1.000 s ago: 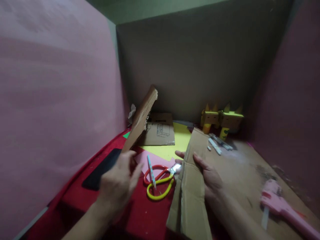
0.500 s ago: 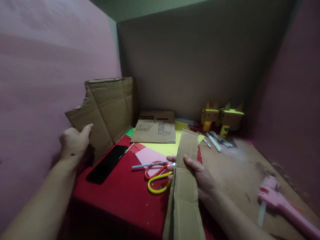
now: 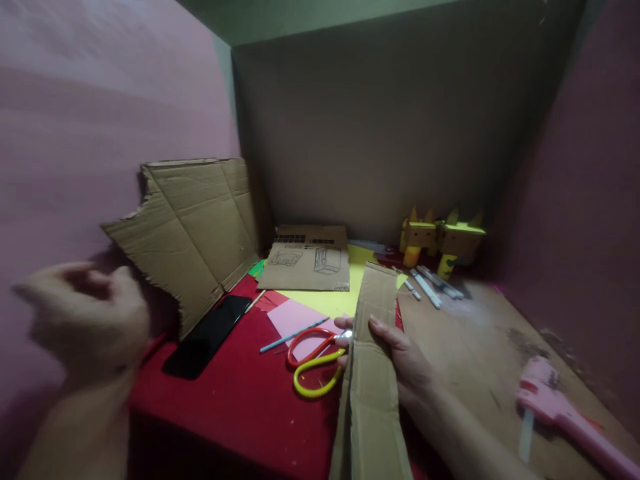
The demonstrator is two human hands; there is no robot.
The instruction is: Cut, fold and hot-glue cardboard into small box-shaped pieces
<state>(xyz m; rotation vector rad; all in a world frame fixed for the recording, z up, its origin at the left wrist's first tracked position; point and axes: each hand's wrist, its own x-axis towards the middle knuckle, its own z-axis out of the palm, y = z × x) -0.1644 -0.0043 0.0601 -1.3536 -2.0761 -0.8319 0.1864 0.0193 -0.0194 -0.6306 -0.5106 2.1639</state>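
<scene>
Two hands reach me over the feed. Farthest left, the left hand (image 3: 95, 320) hangs free, fingers loosely curled with a gap to the thumb and nothing visible in its grasp. Just past it, a torn cardboard sheet (image 3: 195, 233) stands tilted near the pink wall (image 3: 100, 167), its lower edge beside a black phone (image 3: 207, 340) on the red cloth (image 3: 235, 407).

Moving right, I find a printed cardboard piece (image 3: 305, 263) lying partly over yellow paper (image 3: 361, 267). Nearer me, a blue stick (image 3: 295, 335) crosses pink paper (image 3: 293, 317), and scissors (image 3: 320, 362) with one red and one yellow handle lie beside it, their tips hidden.

At centre right, the right hand (image 3: 410, 363) grips a creased cardboard strip (image 3: 375, 380), thumb across the front, fingers behind; the strip slants up in front of the scissors.

Beyond it I make out white pens (image 3: 426, 288) near two small cardboard figures (image 3: 460, 239), then, far right, a pink glue gun (image 3: 560, 410) on the brown board (image 3: 465, 360).
</scene>
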